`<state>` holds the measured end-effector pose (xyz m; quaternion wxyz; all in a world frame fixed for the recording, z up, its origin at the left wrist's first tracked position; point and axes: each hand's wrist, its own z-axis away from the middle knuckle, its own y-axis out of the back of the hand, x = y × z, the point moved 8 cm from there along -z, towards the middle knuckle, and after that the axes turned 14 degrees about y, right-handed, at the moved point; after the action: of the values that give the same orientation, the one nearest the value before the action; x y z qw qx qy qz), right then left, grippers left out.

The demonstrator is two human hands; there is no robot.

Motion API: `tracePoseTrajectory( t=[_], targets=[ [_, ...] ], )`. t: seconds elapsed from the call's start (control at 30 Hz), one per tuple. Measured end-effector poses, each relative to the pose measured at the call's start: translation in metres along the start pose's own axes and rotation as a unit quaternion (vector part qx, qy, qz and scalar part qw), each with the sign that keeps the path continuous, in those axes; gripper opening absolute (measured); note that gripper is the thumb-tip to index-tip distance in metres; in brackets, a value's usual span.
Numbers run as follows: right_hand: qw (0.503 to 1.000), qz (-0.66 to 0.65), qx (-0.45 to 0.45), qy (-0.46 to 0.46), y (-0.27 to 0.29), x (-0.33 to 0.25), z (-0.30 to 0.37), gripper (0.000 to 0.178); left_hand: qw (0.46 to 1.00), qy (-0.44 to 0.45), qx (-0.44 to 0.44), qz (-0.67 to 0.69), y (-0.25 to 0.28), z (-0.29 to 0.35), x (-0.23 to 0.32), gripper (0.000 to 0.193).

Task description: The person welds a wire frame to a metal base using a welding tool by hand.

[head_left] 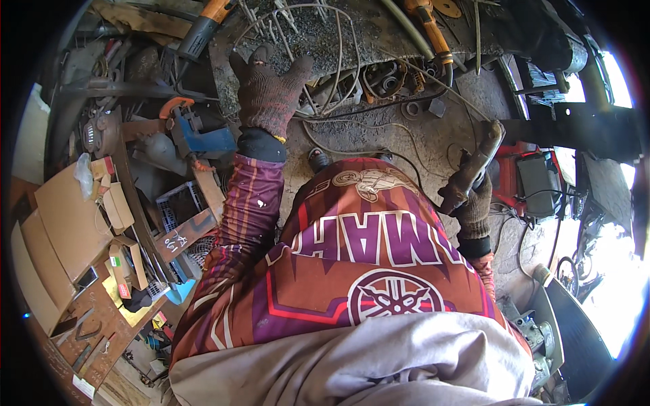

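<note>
My left hand point(269, 95), in a dark knitted glove, rests at the near edge of a dark, gritty worktable point(318, 51). Its fingers are spread, and I see nothing held in it. A bent wire loop point(357, 51) and several thin metal rods point(276, 20) lie just beyond it. Out to the right, my gloved right hand point(467, 186) is closed round a worn welding electrode holder point(493, 139). From its tip a long thin welding rod point(433, 84) slants up and left toward the table's edge. The palm partly hides the grip.
Orange-handled power tools lie at the top left point(215, 12) and top right point(433, 34). Under the table are loose metal parts point(389, 81). Cables point(406, 132) cross the floor. A red machine point(511, 172) stands right; a blue vise-like tool point(203, 139) and cardboard boxes point(71, 216) are left.
</note>
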<state>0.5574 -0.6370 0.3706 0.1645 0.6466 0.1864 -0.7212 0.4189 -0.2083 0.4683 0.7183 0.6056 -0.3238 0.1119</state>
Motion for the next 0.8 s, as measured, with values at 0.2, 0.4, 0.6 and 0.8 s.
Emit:
tracePoseTrajectory(
  t=[0.2, 0.4, 0.6, 0.8],
  targets=[
    [1.0, 0.001, 0.007, -0.001, -0.009, -0.017, -0.001, 0.033, 0.998, -0.051, 0.041, 0.009, -0.002, 0.006, -0.007, 0.091],
    [1.0, -0.008, -0.005, -0.009, -0.002, -0.009, -0.001, 0.043, 0.998, -0.034, 0.04, -0.021, 0.002, 0.012, -0.003, 0.093],
    [0.999, 0.032, -0.025, 0.025, -0.002, -0.009, -0.006, 0.044, 0.997, -0.055, 0.051, -0.018, 0.003, 0.013, -0.001, 0.09],
    [0.999, -0.013, -0.036, -0.002, -0.008, -0.007, -0.003, 0.035, 0.996, -0.053, 0.052, -0.046, 0.005, 0.022, 0.004, 0.084]
  ],
)
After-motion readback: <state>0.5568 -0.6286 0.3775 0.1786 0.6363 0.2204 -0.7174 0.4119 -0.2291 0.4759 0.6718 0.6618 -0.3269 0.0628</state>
